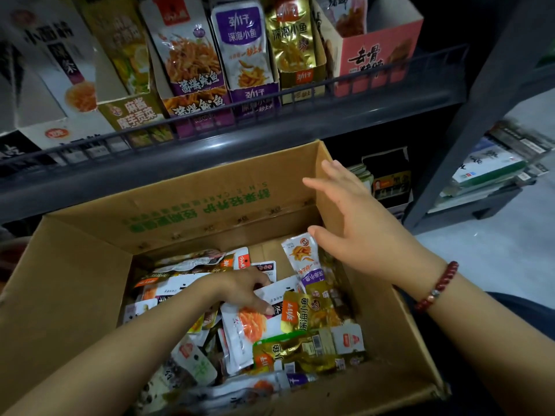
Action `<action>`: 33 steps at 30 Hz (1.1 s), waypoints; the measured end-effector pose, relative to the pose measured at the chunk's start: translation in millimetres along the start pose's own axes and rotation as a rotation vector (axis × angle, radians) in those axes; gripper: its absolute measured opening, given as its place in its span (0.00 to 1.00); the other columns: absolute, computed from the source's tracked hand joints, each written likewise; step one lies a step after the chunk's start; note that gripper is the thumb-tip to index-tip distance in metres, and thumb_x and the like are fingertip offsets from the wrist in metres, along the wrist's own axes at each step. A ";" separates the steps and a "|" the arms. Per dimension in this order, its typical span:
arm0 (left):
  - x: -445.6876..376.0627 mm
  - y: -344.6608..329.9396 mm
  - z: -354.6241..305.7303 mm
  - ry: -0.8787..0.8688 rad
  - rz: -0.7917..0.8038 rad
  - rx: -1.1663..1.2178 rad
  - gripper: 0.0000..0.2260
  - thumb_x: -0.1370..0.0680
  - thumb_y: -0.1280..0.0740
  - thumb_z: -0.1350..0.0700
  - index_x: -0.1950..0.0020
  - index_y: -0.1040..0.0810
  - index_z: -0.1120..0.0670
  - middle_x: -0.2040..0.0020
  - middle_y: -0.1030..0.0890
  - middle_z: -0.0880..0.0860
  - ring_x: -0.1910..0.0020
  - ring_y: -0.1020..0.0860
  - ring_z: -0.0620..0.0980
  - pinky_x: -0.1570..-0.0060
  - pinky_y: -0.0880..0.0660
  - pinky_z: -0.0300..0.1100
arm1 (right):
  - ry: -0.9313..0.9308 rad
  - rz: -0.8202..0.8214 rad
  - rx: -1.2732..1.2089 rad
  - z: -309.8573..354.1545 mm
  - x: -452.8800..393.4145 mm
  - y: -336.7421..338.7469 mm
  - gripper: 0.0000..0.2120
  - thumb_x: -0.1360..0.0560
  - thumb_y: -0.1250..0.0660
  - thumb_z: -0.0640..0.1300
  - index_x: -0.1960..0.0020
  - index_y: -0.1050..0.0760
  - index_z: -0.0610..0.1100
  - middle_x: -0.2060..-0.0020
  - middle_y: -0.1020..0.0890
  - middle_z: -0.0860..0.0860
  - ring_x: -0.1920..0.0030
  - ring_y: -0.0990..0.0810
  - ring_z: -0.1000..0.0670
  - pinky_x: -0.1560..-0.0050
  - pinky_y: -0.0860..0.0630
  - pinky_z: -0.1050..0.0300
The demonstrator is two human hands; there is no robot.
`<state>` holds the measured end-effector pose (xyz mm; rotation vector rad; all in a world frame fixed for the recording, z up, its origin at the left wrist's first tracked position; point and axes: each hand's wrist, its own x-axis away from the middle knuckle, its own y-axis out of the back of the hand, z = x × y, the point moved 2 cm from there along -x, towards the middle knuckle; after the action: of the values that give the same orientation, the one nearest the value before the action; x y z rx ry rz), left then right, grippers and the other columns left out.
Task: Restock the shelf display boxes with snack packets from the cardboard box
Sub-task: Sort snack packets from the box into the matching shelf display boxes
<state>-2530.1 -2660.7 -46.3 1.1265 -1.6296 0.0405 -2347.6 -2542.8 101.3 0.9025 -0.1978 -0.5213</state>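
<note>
In the cardboard box (pixel 75 280), left hand (pixel 243 288) grips a white packet (pixel 249 325) (right hovers open).

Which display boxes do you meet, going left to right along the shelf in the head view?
White box → gold-green box → orange-purple squid box → purple fish box → gold fish box → pink box.

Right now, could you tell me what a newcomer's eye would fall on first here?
First the open cardboard box in the foreground, heaped with mixed snack packets; the left hand digs among them while the right hand hovers open above. Behind, the shelf's display boxes stand in a row.
</note>
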 end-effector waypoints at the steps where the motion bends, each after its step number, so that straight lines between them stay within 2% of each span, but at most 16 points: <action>1: 2.3 1.3 -0.4 -0.007 -0.010 0.005 0.21 0.25 0.28 0.47 0.35 0.25 0.52 0.38 0.26 0.48 0.40 0.27 0.46 0.44 0.30 0.36 | 0.000 -0.001 0.000 0.1 0.0 0.3 0.32 0.24 0.34 0.47 0.25 0.44 0.56 0.23 0.52 0.55 0.25 0.60 0.61 0.32 0.57 0.65; 3: 4.1 2.1 0.7 0.012 -0.014 0.044 0.21 0.25 0.28 0.46 0.36 0.26 0.52 0.40 0.26 0.46 0.43 0.26 0.45 0.49 0.29 0.34 | 0.000 -0.005 0.009 0.2 0.1 0.6 0.31 0.24 0.34 0.48 0.25 0.44 0.56 0.23 0.52 0.55 0.25 0.60 0.60 0.31 0.57 0.63; 6: 2.1 -5.8 -1.0 0.076 0.000 0.116 0.32 0.29 0.28 0.38 0.31 0.30 0.51 0.31 0.29 0.47 0.34 0.28 0.49 0.36 0.30 0.40 | 0.005 -0.019 0.018 1.1 0.9 0.1 0.30 0.24 0.34 0.48 0.25 0.42 0.56 0.23 0.49 0.54 0.24 0.59 0.59 0.31 0.56 0.63; 8: -0.5 -12.9 -8.4 0.112 -0.011 0.143 0.39 0.29 0.30 0.35 0.26 0.35 0.54 0.27 0.34 0.48 0.30 0.32 0.52 0.34 0.34 0.41 | 0.005 -0.028 0.012 1.8 1.5 -0.4 0.30 0.24 0.34 0.48 0.25 0.41 0.56 0.23 0.48 0.54 0.24 0.59 0.59 0.31 0.56 0.62; 12: -5.8 -19.9 -26.1 0.149 -0.090 0.204 0.30 0.28 0.27 0.41 0.39 0.24 0.63 0.35 0.24 0.58 0.37 0.25 0.56 0.43 0.28 0.44 | -0.001 -0.048 0.004 1.7 0.8 -0.6 0.29 0.24 0.34 0.48 0.26 0.41 0.56 0.23 0.48 0.55 0.24 0.58 0.60 0.32 0.57 0.63; 13: -8.1 -20.8 -27.1 0.152 -0.117 0.226 0.23 0.29 0.26 0.43 0.48 0.21 0.62 0.44 0.20 0.58 0.41 0.23 0.56 0.47 0.27 0.44 | -0.002 -0.051 0.003 1.5 0.8 -0.8 0.29 0.24 0.35 0.48 0.26 0.41 0.56 0.23 0.48 0.55 0.25 0.58 0.60 0.32 0.57 0.63; 15: -12.1 -22.9 -26.1 0.152 -0.142 0.310 0.14 0.31 0.22 0.48 0.62 0.23 0.55 0.62 0.22 0.51 0.55 0.22 0.51 0.59 0.29 0.40 | 0.001 -0.054 -0.003 1.5 0.9 -1.1 0.28 0.23 0.35 0.48 0.26 0.41 0.56 0.23 0.47 0.55 0.25 0.58 0.60 0.32 0.57 0.63; 16: -12.5 -22.4 -26.4 0.154 -0.140 0.369 0.13 0.31 0.22 0.50 0.62 0.23 0.55 0.65 0.24 0.49 0.59 0.24 0.50 0.63 0.31 0.38 | 0.003 -0.054 -0.007 1.6 0.9 -1.0 0.28 0.23 0.35 0.48 0.26 0.41 0.56 0.23 0.48 0.55 0.25 0.58 0.60 0.32 0.57 0.63; 17: -7.1 -19.7 -28.1 0.157 -0.151 0.404 0.13 0.31 0.22 0.52 0.56 0.22 0.55 0.63 0.23 0.48 0.58 0.25 0.49 0.62 0.32 0.37 | 0.005 -0.053 -0.011 1.5 0.8 -0.8 0.28 0.23 0.35 0.48 0.26 0.41 0.56 0.23 0.48 0.54 0.25 0.58 0.60 0.32 0.56 0.62; 19: 7.9 -6.8 -28.3 0.182 -0.199 0.448 0.21 0.31 0.21 0.52 0.43 0.23 0.56 0.50 0.21 0.50 0.49 0.24 0.51 0.58 0.31 0.37 | 0.013 -0.050 -0.007 1.5 0.5 -0.2 0.28 0.23 0.35 0.47 0.26 0.40 0.55 0.23 0.48 0.54 0.25 0.58 0.60 0.29 0.55 0.60; 20: 16.2 2.4 -26.7 0.177 -0.236 0.450 0.21 0.32 0.21 0.53 0.44 0.23 0.56 0.49 0.21 0.52 0.48 0.23 0.51 0.59 0.31 0.37 | 0.018 -0.046 0.005 1.7 0.4 -0.2 0.28 0.23 0.35 0.48 0.26 0.40 0.55 0.23 0.48 0.53 0.25 0.59 0.59 0.28 0.54 0.57; 23: 52.6 33.4 -26.2 0.144 -0.335 0.453 0.15 0.32 0.21 0.54 0.51 0.21 0.57 0.55 0.17 0.53 0.57 0.20 0.49 0.57 0.24 0.42 | 0.024 -0.025 0.062 2.5 0.4 -1.0 0.27 0.23 0.36 0.49 0.26 0.39 0.54 0.23 0.47 0.52 0.24 0.60 0.58 0.26 0.50 0.51; 25: 80.2 46.8 -29.9 0.103 -0.397 0.527 0.14 0.32 0.21 0.56 0.50 0.20 0.57 0.56 0.14 0.54 0.61 0.17 0.50 0.57 0.20 0.44 | 0.027 -0.014 0.118 4.2 0.4 -1.0 0.27 0.23 0.36 0.51 0.26 0.40 0.54 0.23 0.45 0.51 0.24 0.60 0.56 0.26 0.49 0.48; 28: 119.9 52.3 -40.8 0.029 -0.521 0.660 0.13 0.32 0.22 0.58 0.50 0.19 0.58 0.60 0.14 0.54 0.64 0.16 0.50 0.62 0.19 0.44 | 0.046 0.006 0.237 9.6 -0.2 0.0 0.30 0.24 0.37 0.59 0.26 0.41 0.54 0.24 0.42 0.52 0.24 0.58 0.53 0.26 0.59 0.50; 31: 150.6 44.1 -55.0 -0.039 -0.652 0.684 0.09 0.32 0.22 0.58 0.54 0.18 0.56 0.61 0.14 0.53 0.64 0.15 0.51 0.60 0.18 0.45 | 0.069 0.038 0.324 19.5 0.2 1.7 0.32 0.28 0.37 0.65 0.28 0.36 0.55 0.30 0.31 0.54 0.26 0.46 0.55 0.27 0.64 0.53; 33: 162.9 37.3 -59.2 -0.072 -0.714 0.720 0.09 0.31 0.22 0.57 0.54 0.18 0.56 0.62 0.14 0.52 0.63 0.15 0.51 0.61 0.19 0.44 | 0.069 0.025 0.311 26.6 0.4 4.2 0.29 0.30 0.35 0.66 0.32 0.32 0.56 0.38 0.25 0.56 0.32 0.37 0.56 0.30 0.59 0.58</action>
<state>-2502.8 -2711.5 121.4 2.2335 -1.1998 0.1280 -2355.8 -2559.4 120.9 1.2179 -0.2307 -0.4417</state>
